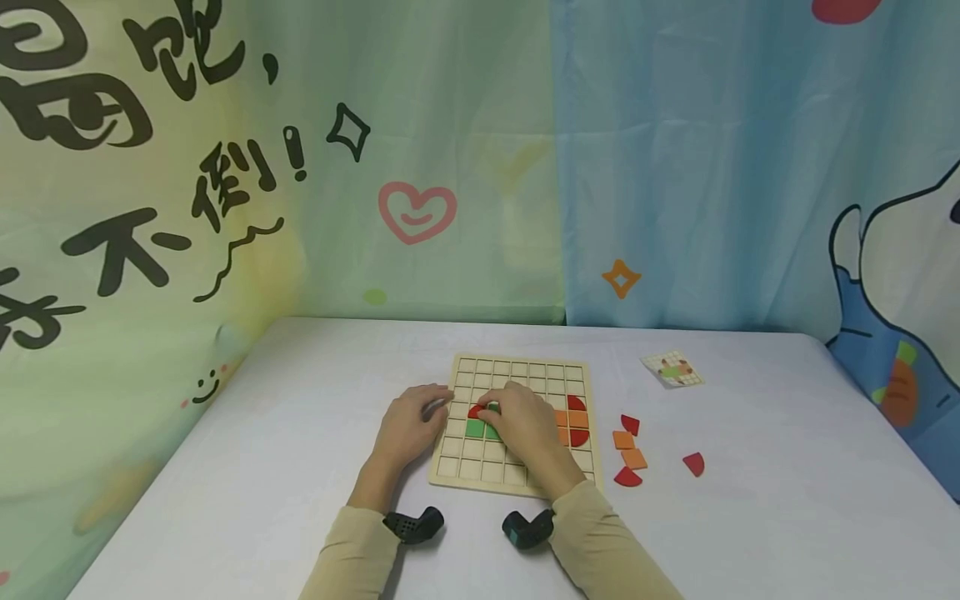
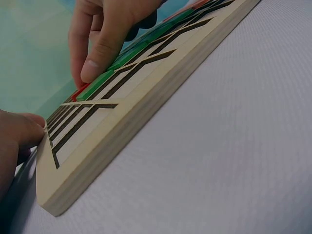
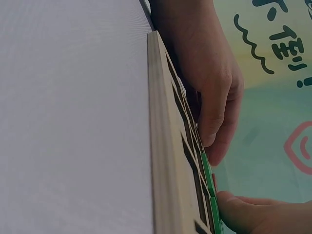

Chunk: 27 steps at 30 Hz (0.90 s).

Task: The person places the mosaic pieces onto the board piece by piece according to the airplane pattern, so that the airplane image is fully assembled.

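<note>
A pale wooden grid board (image 1: 472, 471) lies on the white table. My left hand (image 1: 408, 425) rests at its left side, thumb and fingertips against the edge. Over the board, my right hand (image 1: 527, 421) pinches a red quarter-circle piece (image 1: 474, 412) between thumb and index finger, low at the grid. Green squares (image 1: 474, 428) sit in cells just below that piece, partly hidden by the right hand. In the left wrist view, the right fingertips touch the red piece (image 2: 75, 92) beside a green square (image 2: 95, 87). Orange squares (image 1: 578, 419) and red quarter-circles (image 1: 577, 403) fill cells at the board's right.
Right of the board lie loose orange squares (image 1: 624, 440) and red quarter-circles (image 1: 627, 477), with another red quarter-circle (image 1: 694, 464) farther right. A small pattern card (image 1: 672, 369) lies at the back right. A printed curtain (image 1: 465, 275) hangs behind the table.
</note>
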Each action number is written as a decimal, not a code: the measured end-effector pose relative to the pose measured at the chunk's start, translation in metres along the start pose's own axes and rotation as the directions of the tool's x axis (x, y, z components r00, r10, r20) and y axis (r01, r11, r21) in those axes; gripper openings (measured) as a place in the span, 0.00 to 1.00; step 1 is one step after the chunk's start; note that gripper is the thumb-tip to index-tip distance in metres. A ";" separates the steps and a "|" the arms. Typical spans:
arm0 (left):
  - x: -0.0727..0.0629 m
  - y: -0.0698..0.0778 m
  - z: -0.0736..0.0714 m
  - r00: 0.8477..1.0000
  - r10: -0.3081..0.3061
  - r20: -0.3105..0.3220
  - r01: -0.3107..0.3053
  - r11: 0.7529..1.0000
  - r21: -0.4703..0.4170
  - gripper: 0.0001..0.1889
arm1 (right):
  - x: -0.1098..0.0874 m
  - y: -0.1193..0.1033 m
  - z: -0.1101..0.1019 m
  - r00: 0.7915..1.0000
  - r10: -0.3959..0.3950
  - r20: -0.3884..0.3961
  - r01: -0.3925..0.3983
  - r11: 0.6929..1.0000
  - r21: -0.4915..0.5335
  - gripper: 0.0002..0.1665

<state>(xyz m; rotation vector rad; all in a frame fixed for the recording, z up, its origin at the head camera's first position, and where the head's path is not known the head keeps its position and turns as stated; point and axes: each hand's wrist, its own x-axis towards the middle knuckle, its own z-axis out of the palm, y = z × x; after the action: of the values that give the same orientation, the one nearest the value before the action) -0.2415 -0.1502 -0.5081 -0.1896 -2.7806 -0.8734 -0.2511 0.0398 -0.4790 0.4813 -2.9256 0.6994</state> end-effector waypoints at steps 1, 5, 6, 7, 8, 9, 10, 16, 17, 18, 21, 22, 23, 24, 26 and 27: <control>0.000 0.000 0.000 1.000 0.000 0.001 0.000 1.000 -0.001 0.15 | 0.000 0.000 0.000 1.000 0.000 -0.003 0.000 1.000 -0.004 0.12; 0.001 0.001 0.000 1.000 -0.001 0.003 0.001 1.000 -0.010 0.15 | -0.001 0.000 -0.001 1.000 -0.003 -0.006 0.003 1.000 -0.003 0.12; 0.001 0.001 0.000 1.000 -0.004 0.005 0.004 1.000 -0.011 0.15 | -0.001 0.000 -0.002 1.000 -0.003 -0.003 0.003 1.000 0.002 0.12; 0.001 0.002 0.000 1.000 -0.008 0.007 0.008 1.000 -0.010 0.15 | -0.001 0.001 -0.002 1.000 -0.003 0.002 0.003 1.000 0.005 0.13; 0.001 0.002 0.000 1.000 -0.012 0.008 0.012 1.000 -0.008 0.15 | -0.001 0.001 -0.003 1.000 -0.002 0.005 0.002 1.000 0.016 0.13; 0.001 0.002 0.000 1.000 -0.012 0.006 0.012 1.000 -0.005 0.15 | -0.001 0.002 -0.004 1.000 0.000 0.007 0.000 1.000 0.029 0.13; 0.001 0.002 0.000 1.000 -0.013 0.006 0.013 1.000 -0.001 0.15 | -0.001 0.003 -0.005 1.000 0.006 0.010 -0.006 0.999 0.042 0.14; 0.000 0.002 0.000 1.000 -0.022 -0.002 0.022 1.000 -0.005 0.15 | 0.000 0.023 -0.025 0.998 0.032 0.055 -0.039 0.991 0.128 0.19; 0.000 0.002 0.000 1.000 -0.028 -0.002 0.028 1.000 -0.006 0.15 | -0.001 0.027 -0.032 0.997 0.034 0.074 -0.044 0.989 0.141 0.20; -0.001 0.002 0.000 0.999 -0.032 -0.002 0.032 0.999 -0.004 0.15 | -0.002 0.033 -0.038 0.995 0.039 0.094 -0.053 0.987 0.154 0.21; -0.001 0.002 0.000 0.999 -0.038 -0.005 0.038 0.999 0.002 0.15 | -0.006 0.054 -0.056 0.989 0.048 0.141 -0.074 0.980 0.184 0.21; -0.001 0.003 0.000 0.999 -0.043 -0.004 0.043 0.999 0.001 0.15 | -0.007 0.062 -0.061 0.987 0.055 0.150 -0.083 0.978 0.191 0.21; -0.001 0.003 0.000 0.999 -0.044 -0.002 0.044 0.999 0.003 0.15 | -0.009 0.070 -0.066 0.986 0.058 0.156 -0.089 0.976 0.200 0.21; -0.001 0.003 0.001 0.999 -0.044 -0.001 0.044 0.999 0.003 0.15 | -0.011 0.078 -0.071 0.984 0.072 0.164 -0.105 0.974 0.203 0.21; -0.001 0.003 0.001 0.999 -0.043 0.002 0.043 0.999 0.004 0.15 | -0.015 0.094 -0.080 0.978 0.108 0.179 -0.143 0.970 0.197 0.21; -0.001 0.003 0.000 0.999 -0.043 0.002 0.043 0.999 0.004 0.15 | -0.017 0.101 -0.084 0.973 0.134 0.187 -0.169 0.967 0.190 0.20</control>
<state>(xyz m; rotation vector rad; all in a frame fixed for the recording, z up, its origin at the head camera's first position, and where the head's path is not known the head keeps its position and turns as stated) -0.2403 -0.1479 -0.5073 -0.1301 -2.7982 -0.8783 -0.2659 0.1683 -0.4505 0.3523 -3.0933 1.0366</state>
